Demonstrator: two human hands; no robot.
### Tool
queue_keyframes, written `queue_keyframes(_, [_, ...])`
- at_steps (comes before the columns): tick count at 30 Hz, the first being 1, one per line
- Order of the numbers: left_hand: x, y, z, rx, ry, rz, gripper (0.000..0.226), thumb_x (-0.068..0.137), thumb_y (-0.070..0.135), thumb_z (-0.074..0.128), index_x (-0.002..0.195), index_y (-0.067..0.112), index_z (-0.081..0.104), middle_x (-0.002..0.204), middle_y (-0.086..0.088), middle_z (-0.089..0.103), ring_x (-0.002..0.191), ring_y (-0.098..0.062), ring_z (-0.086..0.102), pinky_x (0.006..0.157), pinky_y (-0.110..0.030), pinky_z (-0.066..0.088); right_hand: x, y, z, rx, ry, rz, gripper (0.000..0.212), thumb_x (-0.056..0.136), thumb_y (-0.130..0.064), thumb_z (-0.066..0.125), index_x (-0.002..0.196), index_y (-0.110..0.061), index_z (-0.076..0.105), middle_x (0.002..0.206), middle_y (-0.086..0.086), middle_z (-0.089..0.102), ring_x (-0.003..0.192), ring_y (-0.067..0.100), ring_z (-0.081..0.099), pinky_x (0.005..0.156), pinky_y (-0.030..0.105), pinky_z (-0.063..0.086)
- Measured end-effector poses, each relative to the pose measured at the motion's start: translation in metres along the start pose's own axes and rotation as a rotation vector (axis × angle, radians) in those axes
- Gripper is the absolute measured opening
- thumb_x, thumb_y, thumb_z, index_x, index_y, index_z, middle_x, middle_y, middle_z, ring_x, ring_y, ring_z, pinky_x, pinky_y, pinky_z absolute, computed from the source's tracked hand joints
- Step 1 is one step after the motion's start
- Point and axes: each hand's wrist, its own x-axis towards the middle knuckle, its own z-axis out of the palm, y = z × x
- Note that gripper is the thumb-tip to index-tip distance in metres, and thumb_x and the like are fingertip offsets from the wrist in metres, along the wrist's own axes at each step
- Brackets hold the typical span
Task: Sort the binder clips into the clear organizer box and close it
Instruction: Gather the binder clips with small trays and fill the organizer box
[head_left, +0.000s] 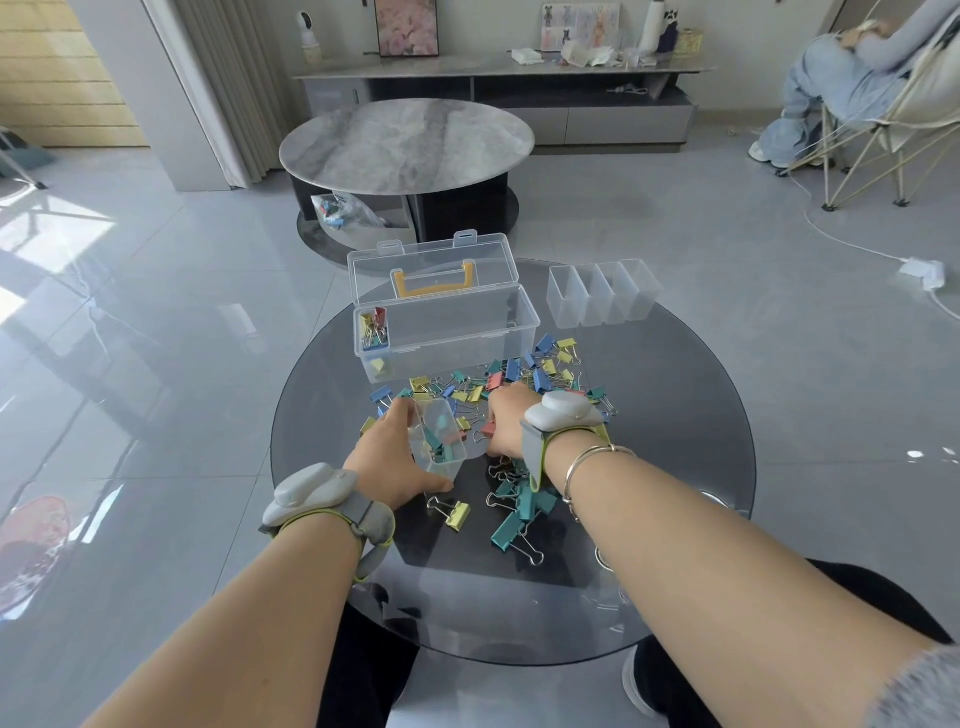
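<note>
Both forearms are reaching over the glass table (675, 519). Left hand (387, 460) is gripping a small clear bin (437, 437) holding teal clips. Right hand (511, 423), just beside it, is pinching a pink clip (489, 428). Loose binder clips (519, 382) are lying beyond both hands, before the open organizer box (447, 332).

Beyond my worktop (675, 545), a round dark glass one, stands an oval marble coffee table (406, 145) with a plastic bag (347, 212) on its lower shelf. Behind it a long grey TV cabinet (519, 98) carries a framed flower picture (407, 27), a small white camera (307, 32) and scattered papers. To my right someone sits in a folding chair (878, 119), and a white power strip (922, 271) lies on the glossy tiled floor (130, 364).
</note>
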Motion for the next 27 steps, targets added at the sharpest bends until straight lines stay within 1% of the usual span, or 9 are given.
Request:
queue_keyframes(5, [-0.002, 0.000, 0.000, -0.001, -0.003, -0.002, 0.085, 0.056, 0.036, 0.089, 0.120, 0.024, 0.034, 0.125, 0.002, 0.053, 0.097, -0.018, 0.053, 0.079, -0.032, 0.049, 0.002, 0.005, -0.012, 0.051, 0.021, -0.019, 0.038, 0.080, -0.027, 0.068, 0.111, -0.006, 0.063, 0.109, 0.009, 0.068, 0.093, 0.022, 0.064, 0.081, 0.030, 0.052])
queue_keyframes(8, [-0.004, 0.001, 0.000, 0.007, 0.002, 0.000, 0.087, 0.054, 0.036, 0.089, 0.121, 0.023, 0.035, 0.124, 0.002, 0.053, 0.097, -0.019, 0.053, 0.081, -0.033, 0.051, 0.000, 0.006, -0.020, 0.271, 0.019, -0.008, 0.034, 0.077, -0.022, 0.071, 0.103, -0.001, 0.068, 0.097, 0.012, 0.071, 0.073, 0.026, 0.069, 0.057, 0.024, 0.049])
queue_keyframes(10, [-0.004, 0.002, 0.000, 0.013, 0.006, -0.001, 0.087, 0.053, 0.036, 0.090, 0.121, 0.022, 0.036, 0.122, 0.002, 0.053, 0.097, -0.019, 0.054, 0.080, -0.033, 0.051, -0.003, 0.005, -0.025, 0.460, 0.004, -0.039, 0.020, 0.078, -0.017, 0.071, 0.093, -0.005, 0.065, 0.091, 0.010, 0.070, 0.052, 0.018, 0.062, 0.038, 0.015, 0.041])
queue_keyframes(12, [-0.005, 0.004, -0.001, 0.017, 0.010, 0.003, 0.086, 0.053, 0.036, 0.090, 0.119, 0.021, 0.036, 0.119, 0.002, 0.053, 0.096, -0.020, 0.054, 0.080, -0.034, 0.050, -0.008, 0.001, -0.030, 0.547, -0.022, -0.087, 0.018, 0.079, -0.015, 0.071, 0.093, -0.011, 0.061, 0.084, 0.006, 0.065, 0.041, 0.010, 0.055, 0.031, 0.012, 0.036])
queue_keyframes(14, [-0.006, 0.006, -0.001, 0.015, 0.015, 0.009, 0.086, 0.053, 0.035, 0.089, 0.120, 0.020, 0.037, 0.119, 0.001, 0.054, 0.097, -0.021, 0.054, 0.081, -0.034, 0.050, -0.011, -0.007, -0.031, 0.531, -0.048, -0.136, 0.026, 0.077, -0.015, 0.073, 0.100, -0.009, 0.063, 0.084, 0.004, 0.063, 0.044, 0.010, 0.057, 0.033, 0.015, 0.041])
queue_keyframes(18, [-0.008, 0.010, -0.001, 0.016, 0.038, 0.027, 0.087, 0.054, 0.033, 0.090, 0.122, 0.018, 0.038, 0.119, 0.000, 0.055, 0.099, -0.022, 0.054, 0.080, -0.032, 0.046, -0.013, -0.020, -0.027, 0.453, -0.026, -0.174, 0.034, 0.076, -0.019, 0.077, 0.105, -0.007, 0.065, 0.098, 0.009, 0.068, 0.065, 0.023, 0.064, 0.049, 0.025, 0.053])
queue_keyframes(22, [-0.009, 0.010, 0.000, 0.011, 0.041, 0.020, 0.087, 0.054, 0.034, 0.090, 0.122, 0.019, 0.038, 0.116, 0.000, 0.055, 0.097, -0.022, 0.054, 0.081, -0.034, 0.048, -0.015, -0.021, -0.034, 0.620, -0.097, -0.177, 0.046, 0.079, -0.017, 0.075, 0.119, -0.005, 0.055, 0.093, 0.005, 0.058, 0.069, 0.019, 0.064, 0.049, 0.024, 0.054])
queue_keyframes(25, [-0.009, 0.007, 0.000, -0.002, 0.040, 0.006, 0.087, 0.054, 0.035, 0.089, 0.121, 0.021, 0.037, 0.114, 0.002, 0.056, 0.095, -0.022, 0.056, 0.079, -0.035, 0.050, -0.018, -0.015, -0.041, 0.745, -0.127, -0.144, 0.036, 0.089, -0.003, 0.059, 0.123, -0.001, 0.050, 0.108, 0.020, 0.062, 0.083, 0.025, 0.066, 0.055, 0.029, 0.053])
queue_keyframes(27, [-0.009, 0.007, 0.000, -0.005, 0.038, 0.008, 0.086, 0.054, 0.036, 0.089, 0.121, 0.022, 0.036, 0.113, 0.003, 0.056, 0.094, -0.021, 0.055, 0.077, -0.033, 0.049, -0.020, -0.010, -0.042, 0.712, -0.097, -0.172, 0.025, 0.090, 0.001, 0.054, 0.115, 0.002, 0.059, 0.110, 0.023, 0.066, 0.086, 0.026, 0.068, 0.055, 0.027, 0.051])
